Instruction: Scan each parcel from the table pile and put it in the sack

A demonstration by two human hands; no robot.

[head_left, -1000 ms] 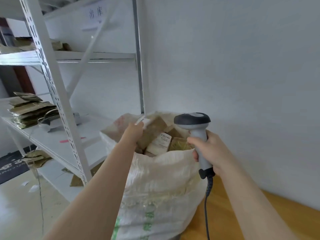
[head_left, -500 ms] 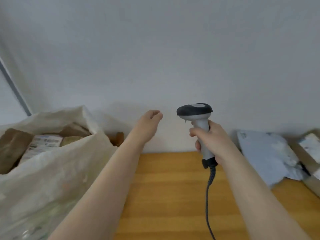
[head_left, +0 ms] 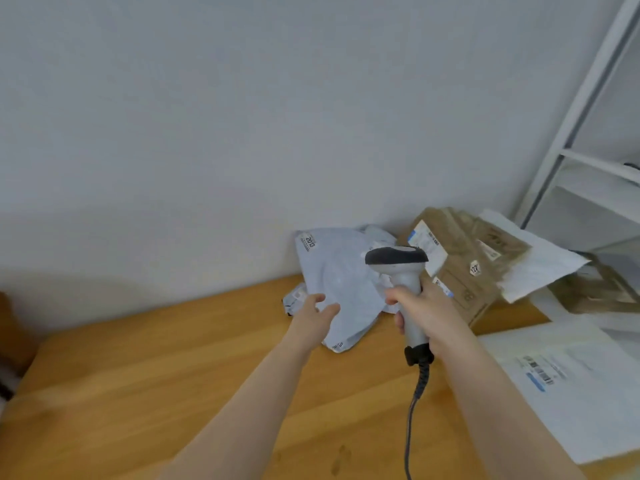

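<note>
The barcode scanner (head_left: 398, 263) is gripped in the right hand (head_left: 431, 317). The left hand (head_left: 315, 315) is held spread, fingers loose, over the grey poly mailer (head_left: 341, 268), which is laid at the desk's (head_left: 173, 375) far edge.

Plain pale wall (head_left: 242, 116) behind wooden table (head_left: 138, 375); white metal shelving (head_left: 588, 161) at right.
</note>
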